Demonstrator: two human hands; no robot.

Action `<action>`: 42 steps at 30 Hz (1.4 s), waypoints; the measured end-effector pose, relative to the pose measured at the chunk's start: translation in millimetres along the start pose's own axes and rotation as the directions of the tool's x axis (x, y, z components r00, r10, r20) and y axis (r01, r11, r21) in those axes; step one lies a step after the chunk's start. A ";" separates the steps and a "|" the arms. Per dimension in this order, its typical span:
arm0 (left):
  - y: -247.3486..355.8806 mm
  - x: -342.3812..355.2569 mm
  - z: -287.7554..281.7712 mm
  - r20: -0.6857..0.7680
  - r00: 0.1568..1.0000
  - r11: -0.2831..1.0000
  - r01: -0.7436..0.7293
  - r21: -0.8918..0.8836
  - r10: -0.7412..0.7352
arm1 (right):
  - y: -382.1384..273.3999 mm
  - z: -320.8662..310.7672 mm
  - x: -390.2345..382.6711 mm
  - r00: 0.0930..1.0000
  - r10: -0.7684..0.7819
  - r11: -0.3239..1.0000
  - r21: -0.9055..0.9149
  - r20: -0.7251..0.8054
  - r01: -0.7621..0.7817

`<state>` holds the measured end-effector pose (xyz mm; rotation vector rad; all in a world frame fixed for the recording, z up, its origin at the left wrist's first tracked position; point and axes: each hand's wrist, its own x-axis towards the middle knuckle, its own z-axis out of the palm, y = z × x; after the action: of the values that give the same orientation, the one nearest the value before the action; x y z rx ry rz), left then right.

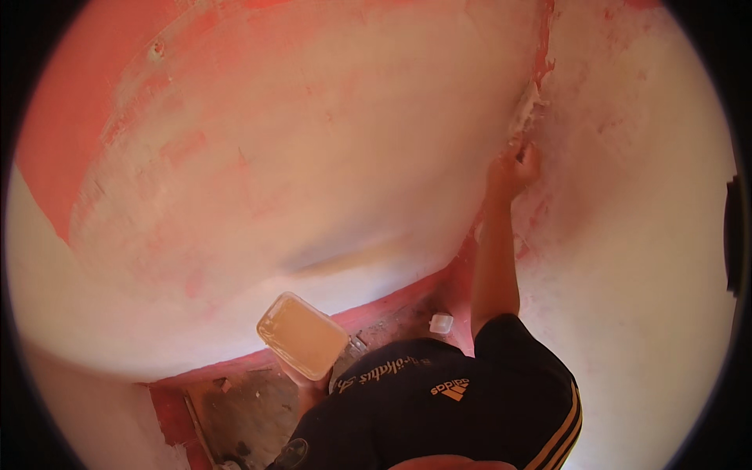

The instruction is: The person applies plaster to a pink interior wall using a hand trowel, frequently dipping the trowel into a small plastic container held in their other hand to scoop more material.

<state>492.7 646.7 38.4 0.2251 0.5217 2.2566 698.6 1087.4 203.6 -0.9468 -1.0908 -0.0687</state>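
Note:
My right arm reaches up to the corner where two walls meet. There my right hand (517,168) is closed around what looks like a putty knife (526,117), its putty-smeared blade against the corner seam; most of the handle is hidden by the fingers. Low on the left, my left hand (310,385) supports a rectangular plastic tub (304,335) of pale, cream-coloured filler from beneath. Only part of that hand shows under the tub's near edge. Patchy whitish filler covers the left wall (313,141), with red paint showing through.
The right wall (627,235) is whitish with reddish smears near the corner. A red strip (376,301) runs along the wall's foot. On the dirty floor (251,411) are bits of debris, and a small white container (441,323) is by the corner. A dark object (734,235) edges in at far right.

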 end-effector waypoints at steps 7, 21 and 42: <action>-10.4 -22.1 -36.8 -0.077 0.996 0.999 -0.045 -0.008 0.044 | -153.7 4.3 -103.4 0.950 -0.308 0.910 0.308 0.055 0.278; 101.8 -35.1 -57.9 -0.086 0.996 1.000 -0.013 0.027 0.015 | -106.2 -27.1 -74.5 0.950 -0.277 0.952 0.095 -0.142 0.292; 550.3 -163.9 -251.1 -0.193 0.975 0.985 -0.131 -0.115 0.108 | -736.0 -92.4 -591.4 0.731 -0.601 0.522 0.851 0.323 0.054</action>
<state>154.0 119.7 53.8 -0.0203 0.4695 2.4332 116.7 338.3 188.3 0.1613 -1.6807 0.4084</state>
